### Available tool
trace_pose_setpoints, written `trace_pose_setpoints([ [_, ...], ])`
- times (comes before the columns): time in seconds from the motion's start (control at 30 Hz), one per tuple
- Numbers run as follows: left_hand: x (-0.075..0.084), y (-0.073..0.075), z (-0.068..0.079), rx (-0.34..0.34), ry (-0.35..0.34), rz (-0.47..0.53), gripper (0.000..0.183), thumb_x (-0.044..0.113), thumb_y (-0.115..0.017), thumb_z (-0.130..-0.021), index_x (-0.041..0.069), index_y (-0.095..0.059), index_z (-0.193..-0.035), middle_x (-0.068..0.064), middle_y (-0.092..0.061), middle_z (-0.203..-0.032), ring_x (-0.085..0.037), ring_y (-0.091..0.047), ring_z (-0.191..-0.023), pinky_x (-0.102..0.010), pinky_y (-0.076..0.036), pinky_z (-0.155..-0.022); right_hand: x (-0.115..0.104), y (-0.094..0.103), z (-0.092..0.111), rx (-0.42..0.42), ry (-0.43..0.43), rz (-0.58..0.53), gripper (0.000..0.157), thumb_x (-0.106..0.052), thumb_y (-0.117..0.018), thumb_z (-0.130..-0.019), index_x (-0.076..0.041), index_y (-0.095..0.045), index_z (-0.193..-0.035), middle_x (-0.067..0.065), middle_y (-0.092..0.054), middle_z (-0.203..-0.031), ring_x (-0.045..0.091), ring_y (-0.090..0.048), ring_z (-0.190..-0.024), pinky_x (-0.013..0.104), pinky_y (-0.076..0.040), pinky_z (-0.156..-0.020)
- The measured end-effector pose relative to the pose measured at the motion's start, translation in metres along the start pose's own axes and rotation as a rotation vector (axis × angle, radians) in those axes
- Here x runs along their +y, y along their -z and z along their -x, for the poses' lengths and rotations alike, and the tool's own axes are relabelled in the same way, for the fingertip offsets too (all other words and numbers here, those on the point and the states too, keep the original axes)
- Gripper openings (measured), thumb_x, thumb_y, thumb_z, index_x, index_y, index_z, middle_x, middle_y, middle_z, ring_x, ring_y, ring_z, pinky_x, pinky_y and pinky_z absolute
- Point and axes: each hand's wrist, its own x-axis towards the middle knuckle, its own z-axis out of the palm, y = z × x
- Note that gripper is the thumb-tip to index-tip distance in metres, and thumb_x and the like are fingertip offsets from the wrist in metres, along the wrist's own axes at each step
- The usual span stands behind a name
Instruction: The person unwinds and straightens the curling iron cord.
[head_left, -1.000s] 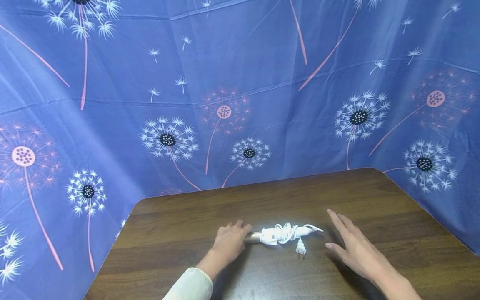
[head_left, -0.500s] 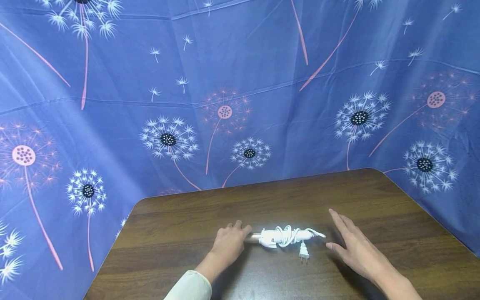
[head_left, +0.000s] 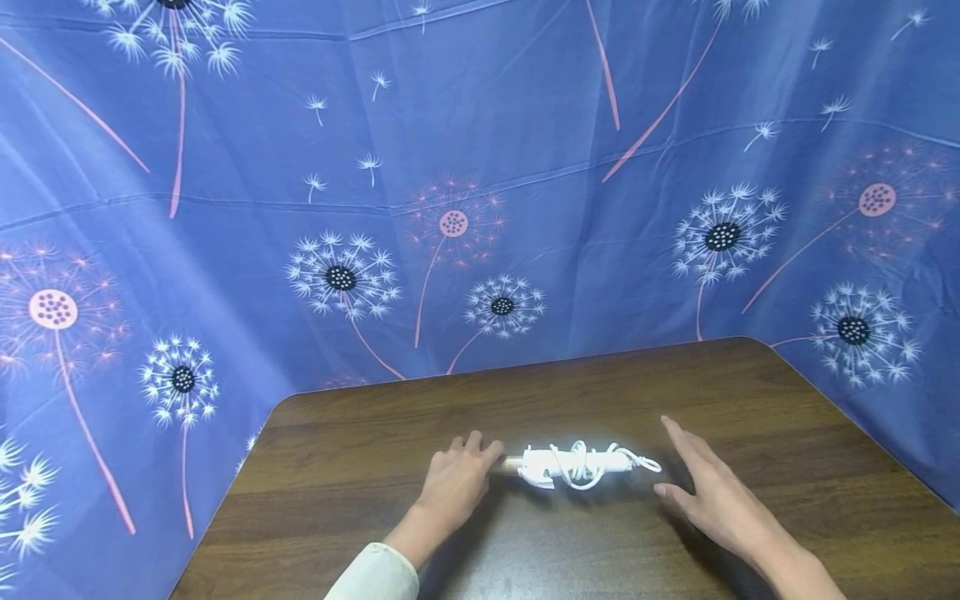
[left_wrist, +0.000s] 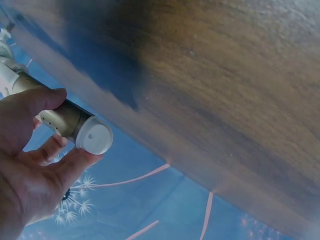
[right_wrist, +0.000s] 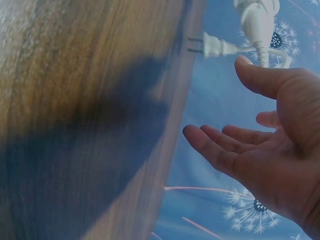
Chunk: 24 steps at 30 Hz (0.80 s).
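Note:
A curling iron with a white handle is held level above the table, its white cord wound round the handle. My left hand grips it by the gold barrel, thumb on one side and fingers on the other. The barrel's white end cap pokes out past the fingers in the left wrist view. My right hand hovers beside the cord end of the handle, fingers straight and apart from it. In the right wrist view the two-pin plug dangles near the thumb; in the head view it is hidden.
Below both hands lies a brown wood-grain table with rounded far corners. Behind it hangs a blue cloth printed with dandelions. Both hands cast shadows on the tabletop.
The curling iron has turned in my left hand: the plug, earlier hanging in front of the handle, has gone out of sight in the head view. My right hand has stayed nearly still.

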Motion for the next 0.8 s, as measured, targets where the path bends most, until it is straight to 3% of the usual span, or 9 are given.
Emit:
trace_pose_setpoints([
  [0.47,-0.0037,0.0054,0.0008,0.122,-0.024,0.007,0.045,0.017,-0.079,-0.071,0.024,-0.057,-0.11,-0.002,-0.058,-0.093,-0.018,-0.057,-0.07,-0.022,-0.032,-0.04,0.0037,-0.0047,-0.0065,0.122,0.052,-0.001,0.094,-0.01,-0.078,-0.077,-0.011,-0.022,-0.153,0.031,-0.042,-0.138,0.056,-0.04,-0.121,0.069,-0.034,-0.091],
  [0.8,-0.0019,0.0081,0.0036,0.192,-0.047,0.013,0.046,0.013,-0.078,-0.069,0.023,-0.059,-0.11,-0.003,-0.057,-0.09,-0.018,-0.055,-0.068,-0.021,-0.03,-0.039,-0.0015,-0.0078,-0.0091,0.163,0.095,-0.043,0.1,0.018,-0.065,-0.062,-0.01,-0.028,-0.151,0.03,-0.044,-0.138,0.056,-0.042,-0.12,0.068,-0.037,-0.089],
])
